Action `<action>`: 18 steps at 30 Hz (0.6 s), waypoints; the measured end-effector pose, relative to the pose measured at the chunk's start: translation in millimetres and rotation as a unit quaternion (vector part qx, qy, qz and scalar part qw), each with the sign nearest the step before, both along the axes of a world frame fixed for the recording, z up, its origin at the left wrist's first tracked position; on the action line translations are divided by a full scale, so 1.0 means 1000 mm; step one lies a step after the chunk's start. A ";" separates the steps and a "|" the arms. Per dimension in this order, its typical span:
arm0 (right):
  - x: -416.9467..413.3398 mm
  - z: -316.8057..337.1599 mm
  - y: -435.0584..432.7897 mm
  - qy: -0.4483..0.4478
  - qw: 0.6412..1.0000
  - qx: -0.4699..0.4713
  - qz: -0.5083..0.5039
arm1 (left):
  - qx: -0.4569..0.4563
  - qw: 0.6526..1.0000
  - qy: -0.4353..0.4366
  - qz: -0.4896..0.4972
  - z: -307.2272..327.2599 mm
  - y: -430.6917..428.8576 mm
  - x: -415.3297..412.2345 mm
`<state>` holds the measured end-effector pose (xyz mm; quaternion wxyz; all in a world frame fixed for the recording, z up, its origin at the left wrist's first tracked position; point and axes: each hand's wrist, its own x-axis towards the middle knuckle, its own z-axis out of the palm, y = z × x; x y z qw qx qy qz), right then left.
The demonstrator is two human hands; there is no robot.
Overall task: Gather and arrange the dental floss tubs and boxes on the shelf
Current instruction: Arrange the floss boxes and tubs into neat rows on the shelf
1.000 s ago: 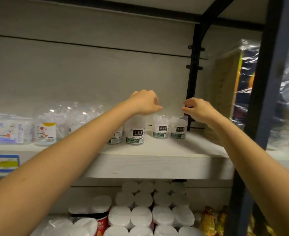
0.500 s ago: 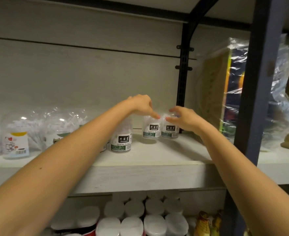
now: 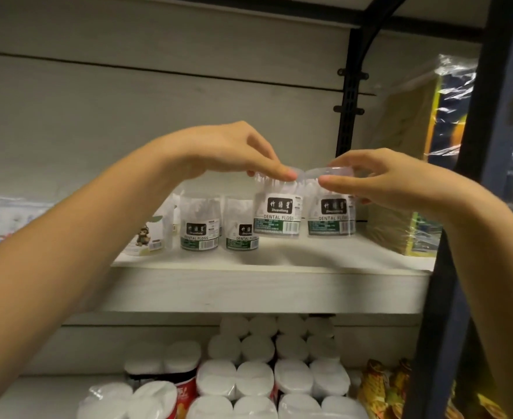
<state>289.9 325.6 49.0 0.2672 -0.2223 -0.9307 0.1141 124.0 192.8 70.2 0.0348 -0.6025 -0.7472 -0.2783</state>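
My left grip (image 3: 228,149) reaches in over the shelf (image 3: 267,290), thumb and forefinger pinching the clear lid rim of the left tub (image 3: 277,214). My right grip (image 3: 391,176) comes in from the other side and pinches the lid of the right tub (image 3: 331,217) the same way, thumb in front and the other fingers curled behind. Both tubs are upright and side by side, touching or very nearly so. Their labels face me and read DENTAL FLOSS. My two thumbs almost meet above the seam between the lids. I cannot tell whether the tubs' bases rest on the shelf or hang just above it, but a shadow lies under them.

To their left, lower in view, a third tub (image 3: 200,226) and a fourth tub (image 3: 242,232) stand upright on the shelf, just beside each other, with the same labels. Left again is a monkey tub (image 3: 146,237), partly hidden by my left forearm. Far left, blurred boxes (image 3: 4,219) sit on the same shelf above that arm.

A wrapped pack (image 3: 406,176) stands on the shelf to the right, near the right tub and partly behind my right grip. A black post (image 3: 348,110) runs up the back wall.

On the lower shelf are rows of white-lidded cans (image 3: 249,379), a red can (image 3: 187,391) at their left and yellow packets (image 3: 376,385) at their right.
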 end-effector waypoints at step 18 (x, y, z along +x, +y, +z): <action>-0.070 -0.049 -0.051 0.045 0.996 0.005 0.080 | 0.052 0.990 0.057 0.114 -0.054 -0.072 -0.041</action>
